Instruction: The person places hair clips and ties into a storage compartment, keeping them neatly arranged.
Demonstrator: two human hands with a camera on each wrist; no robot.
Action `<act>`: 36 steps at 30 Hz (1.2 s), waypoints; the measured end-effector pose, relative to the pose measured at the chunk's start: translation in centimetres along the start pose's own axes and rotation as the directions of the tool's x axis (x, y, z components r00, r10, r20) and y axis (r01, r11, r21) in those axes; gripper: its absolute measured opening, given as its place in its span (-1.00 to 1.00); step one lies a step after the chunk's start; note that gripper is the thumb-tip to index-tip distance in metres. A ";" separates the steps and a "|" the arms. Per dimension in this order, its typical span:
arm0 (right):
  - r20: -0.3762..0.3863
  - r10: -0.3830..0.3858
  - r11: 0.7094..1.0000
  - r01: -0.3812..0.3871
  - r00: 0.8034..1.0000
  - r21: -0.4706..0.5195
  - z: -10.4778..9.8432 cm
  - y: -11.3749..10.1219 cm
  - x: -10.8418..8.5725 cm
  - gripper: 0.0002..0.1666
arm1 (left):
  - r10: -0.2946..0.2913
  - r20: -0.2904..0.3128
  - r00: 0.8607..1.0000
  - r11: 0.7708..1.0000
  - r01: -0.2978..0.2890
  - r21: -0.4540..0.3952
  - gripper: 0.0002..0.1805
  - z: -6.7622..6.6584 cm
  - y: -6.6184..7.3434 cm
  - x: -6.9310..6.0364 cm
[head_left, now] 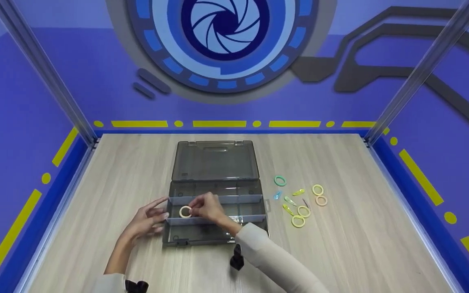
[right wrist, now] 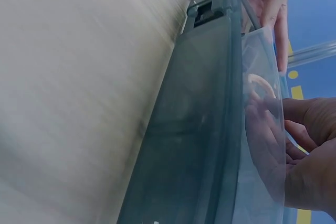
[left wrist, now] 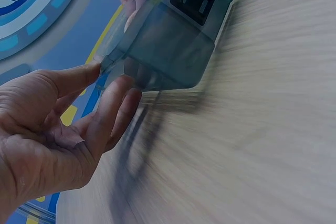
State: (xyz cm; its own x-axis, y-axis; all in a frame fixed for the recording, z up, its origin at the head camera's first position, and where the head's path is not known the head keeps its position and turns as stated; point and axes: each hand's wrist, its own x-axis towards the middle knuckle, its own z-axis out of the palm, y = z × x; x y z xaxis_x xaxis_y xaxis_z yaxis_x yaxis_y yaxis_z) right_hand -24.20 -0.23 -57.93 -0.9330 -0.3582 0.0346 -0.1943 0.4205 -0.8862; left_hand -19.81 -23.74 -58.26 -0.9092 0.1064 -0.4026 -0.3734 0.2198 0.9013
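Observation:
A dark translucent organizer box lies with its lid folded back, and pale dividers split it into long compartments. Over the middle compartment, toward its left end, my right hand pinches a pale cream hair tie. Through a translucent divider in the right wrist view, the fingers and part of the hair tie show. My left hand touches the box's left side with its fingers fairly straight. The left wrist view has these fingertips against the box's end wall.
Right of the box lie loose hair ties, among them a green one, a pink one and a yellow one. Small snap hair clips, including a blue one and a yellow one, lie among them. Blue printed walls enclose the table.

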 end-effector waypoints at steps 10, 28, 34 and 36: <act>0.012 -0.019 0.994 0.021 1.000 -0.111 0.9 -0.1 0.3 -0.88 | 0.017 0.012 1.000 0.999 -0.017 -0.028 -0.28 0.4 -0.2 0.1; 0.128 0.024 0.999 -0.030 0.991 0.041 -0.1 -0.6 0.0 -0.80 | 0.039 0.022 0.999 0.998 -0.038 -0.055 -0.28 -0.2 -0.4 0.0; 0.141 0.056 0.988 -0.075 0.988 0.134 -2.5 -0.6 -0.7 -0.77 | 0.026 0.019 0.999 0.998 -0.025 -0.055 -0.29 0.0 -0.2 0.2; 0.142 0.060 0.986 -0.081 0.988 0.145 -3.4 -0.5 -1.0 -0.75 | 0.027 0.014 1.000 0.998 -0.026 -0.057 -0.28 0.0 -0.2 0.2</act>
State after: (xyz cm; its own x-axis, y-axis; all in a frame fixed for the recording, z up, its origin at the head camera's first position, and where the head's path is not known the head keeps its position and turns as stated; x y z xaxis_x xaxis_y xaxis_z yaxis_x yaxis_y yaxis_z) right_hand -24.24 2.74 -55.92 -0.8905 -0.4470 -0.0849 -0.0719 0.3226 -0.9438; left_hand -19.89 -23.82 -58.54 -0.9160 0.1262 -0.3807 -0.3597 0.1615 0.9190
